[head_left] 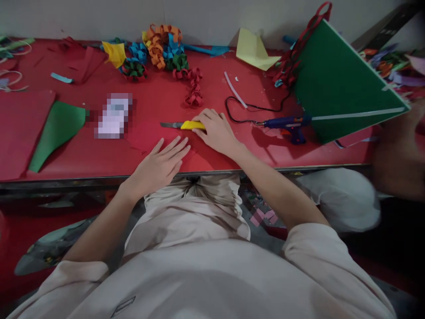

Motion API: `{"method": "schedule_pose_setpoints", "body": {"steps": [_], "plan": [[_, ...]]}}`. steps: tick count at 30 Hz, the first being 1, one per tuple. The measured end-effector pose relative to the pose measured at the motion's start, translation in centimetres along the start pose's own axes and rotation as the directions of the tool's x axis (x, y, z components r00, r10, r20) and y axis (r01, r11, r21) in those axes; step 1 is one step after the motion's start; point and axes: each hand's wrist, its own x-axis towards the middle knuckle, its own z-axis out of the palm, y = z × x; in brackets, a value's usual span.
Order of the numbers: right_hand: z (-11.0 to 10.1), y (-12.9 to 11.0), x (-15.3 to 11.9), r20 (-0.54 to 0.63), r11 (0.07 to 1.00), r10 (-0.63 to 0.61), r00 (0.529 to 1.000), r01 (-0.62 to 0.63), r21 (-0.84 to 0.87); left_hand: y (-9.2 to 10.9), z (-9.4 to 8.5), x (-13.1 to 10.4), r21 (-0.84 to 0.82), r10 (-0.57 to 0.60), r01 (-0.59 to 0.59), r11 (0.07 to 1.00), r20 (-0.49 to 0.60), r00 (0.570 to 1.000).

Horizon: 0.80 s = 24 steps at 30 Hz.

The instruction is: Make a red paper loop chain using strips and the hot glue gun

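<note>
A yellow utility knife [190,125] lies low over the red tabletop [149,155], its blade out and pointing left. The fingers of my right hand [217,133] are closed around the handle's right end. Near the table's front edge, my left hand [162,164] rests flat with its fingers spread, holding nothing and apart from the knife. Behind my right hand are curled red paper strips [194,95]. To its right lies a dark blue glue gun [288,124] with a black cord, and a white glue stick [235,90] is a little farther back.
A large green board [335,79] leans at the right, by a co-worker's blurred arm [398,150]. Coloured paper chains [162,44] and a pale yellow sheet [254,51] sit at the back. Green paper [61,128] and a pixelated, phone-like object [114,116] lie at left.
</note>
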Motion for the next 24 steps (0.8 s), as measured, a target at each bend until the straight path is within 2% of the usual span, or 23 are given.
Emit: {"method": "schedule_pose_setpoints", "body": {"steps": [3, 7, 14, 17, 20, 24], "plan": [[0.2, 0.1, 0.8, -0.032, 0.999, 0.053, 0.998, -0.054, -0.005, 0.5, 0.0, -0.5, 0.0, -0.031, 0.031, 1.0, -0.087, 0.996], [0.2, 0.8, 0.5, -0.068, 0.991, 0.133, 0.989, -0.135, -0.027, 0.7, -0.1, -2.0, -0.036, -0.074, 0.069, 0.997, -0.169, 0.983], [0.4, 0.8, 1.1, -0.102, 0.992, 0.128, 0.986, -0.129, 0.003, -0.9, -0.4, -4.0, -0.182, -0.143, 0.094, 0.979, -0.274, 0.951], [0.5, 0.3, 2.1, -0.063, 0.994, 0.109, 0.992, -0.109, -0.008, -1.4, -0.7, -4.4, -0.181, -0.183, 0.125, 0.976, -0.356, 0.916], [0.4, -0.3, 2.2, -0.01, 0.996, 0.086, 0.996, -0.087, -0.034, -1.9, -0.7, -4.7, -0.195, -0.198, 0.117, 0.974, -0.472, 0.859], [-0.2, -0.5, 1.2, -0.059, 0.993, 0.093, 0.994, -0.097, -0.062, -2.6, -0.2, -4.6, -0.208, -0.217, 0.116, 0.971, -0.575, 0.789]]}}
